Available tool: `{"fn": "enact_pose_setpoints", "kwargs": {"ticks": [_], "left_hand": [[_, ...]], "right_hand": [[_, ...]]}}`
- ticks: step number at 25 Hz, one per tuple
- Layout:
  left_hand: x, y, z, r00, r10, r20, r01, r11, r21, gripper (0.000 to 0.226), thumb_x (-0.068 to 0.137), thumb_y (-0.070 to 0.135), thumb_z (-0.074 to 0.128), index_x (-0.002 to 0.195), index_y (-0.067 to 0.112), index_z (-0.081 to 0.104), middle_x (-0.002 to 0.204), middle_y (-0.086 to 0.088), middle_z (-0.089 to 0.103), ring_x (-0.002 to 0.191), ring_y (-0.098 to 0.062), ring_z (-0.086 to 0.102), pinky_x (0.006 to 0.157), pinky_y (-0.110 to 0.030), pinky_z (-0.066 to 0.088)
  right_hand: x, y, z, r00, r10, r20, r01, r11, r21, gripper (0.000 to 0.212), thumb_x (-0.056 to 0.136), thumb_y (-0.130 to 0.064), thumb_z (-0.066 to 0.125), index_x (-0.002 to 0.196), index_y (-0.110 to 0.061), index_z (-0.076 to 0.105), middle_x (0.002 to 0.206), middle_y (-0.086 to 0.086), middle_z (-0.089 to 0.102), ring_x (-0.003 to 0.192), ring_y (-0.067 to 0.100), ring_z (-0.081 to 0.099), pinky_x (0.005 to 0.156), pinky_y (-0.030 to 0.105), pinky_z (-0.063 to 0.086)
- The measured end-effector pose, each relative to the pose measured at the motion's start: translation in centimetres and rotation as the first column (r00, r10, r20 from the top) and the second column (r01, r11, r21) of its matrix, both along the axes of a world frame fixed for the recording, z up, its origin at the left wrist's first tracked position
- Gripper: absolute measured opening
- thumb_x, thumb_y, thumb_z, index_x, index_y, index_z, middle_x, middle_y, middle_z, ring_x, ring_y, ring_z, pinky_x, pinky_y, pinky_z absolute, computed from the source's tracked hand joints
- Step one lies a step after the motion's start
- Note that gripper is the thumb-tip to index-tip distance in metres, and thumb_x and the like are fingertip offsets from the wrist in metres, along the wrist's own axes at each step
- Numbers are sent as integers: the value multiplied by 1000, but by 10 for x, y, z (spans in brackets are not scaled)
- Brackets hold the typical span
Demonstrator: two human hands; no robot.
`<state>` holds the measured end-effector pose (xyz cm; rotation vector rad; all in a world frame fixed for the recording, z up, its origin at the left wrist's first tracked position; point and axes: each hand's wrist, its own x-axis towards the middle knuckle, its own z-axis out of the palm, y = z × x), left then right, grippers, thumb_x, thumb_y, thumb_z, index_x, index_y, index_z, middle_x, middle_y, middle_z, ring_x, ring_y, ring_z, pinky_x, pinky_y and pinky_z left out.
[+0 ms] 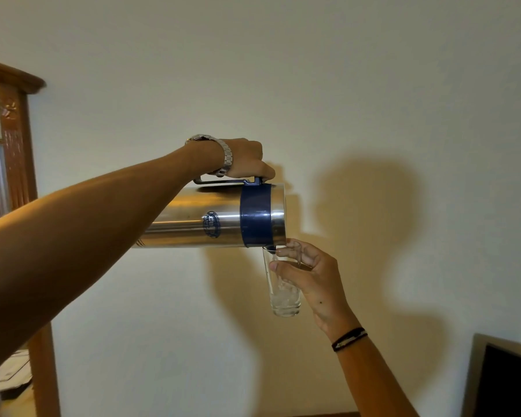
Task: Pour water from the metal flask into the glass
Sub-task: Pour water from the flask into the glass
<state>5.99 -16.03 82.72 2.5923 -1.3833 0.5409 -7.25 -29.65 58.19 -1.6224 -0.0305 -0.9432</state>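
Observation:
The metal flask [193, 219], steel with a dark blue collar and handle, lies horizontal in mid-air at the centre of the head view. My left hand [245, 159], a metal watch on its wrist, grips the flask's handle from above. The spout on the collar's underside touches the rim of a clear tall glass [283, 291]. My right hand [309, 273] holds the glass upright by its upper part, just below the flask's mouth. A little water sits in the bottom of the glass.
A plain cream wall fills the background, with shadows of my arms and the flask on it. A wooden mirror frame [17, 139] stands at the left. A dark monitor [506, 380] is at the bottom right corner.

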Motion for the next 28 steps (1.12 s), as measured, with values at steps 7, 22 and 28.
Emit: {"fn": "enact_pose_setpoints", "kwargs": {"ticks": [7, 22, 28], "left_hand": [[-1, -1, 3, 999, 22, 42, -24, 998, 55, 49, 85, 48, 56, 55, 17, 31, 54, 1, 31, 53, -21, 25, 56, -32, 21], [-5, -11, 4, 997, 6, 73, -10, 998, 56, 51, 89, 46, 58, 56, 15, 34, 55, 0, 32, 52, -20, 26, 56, -31, 23], [-5, -10, 6, 997, 7, 78, -11, 999, 49, 50, 90, 47, 57, 57, 16, 35, 55, 1, 33, 52, -20, 27, 55, -31, 23]], "right_hand": [[5, 4, -1, 999, 40, 9, -40, 999, 8, 47, 77, -14, 98, 119, -29, 81, 110, -4, 88, 96, 8, 85, 75, 17, 64], [3, -1, -2, 999, 42, 33, -43, 998, 37, 43, 77, -11, 97, 114, -26, 82, 106, -5, 88, 90, 5, 85, 71, 14, 63], [4, -2, 0, 998, 50, 45, -52, 998, 44, 45, 76, -12, 97, 117, -24, 82, 107, -3, 88, 90, 6, 85, 72, 15, 63]]}}
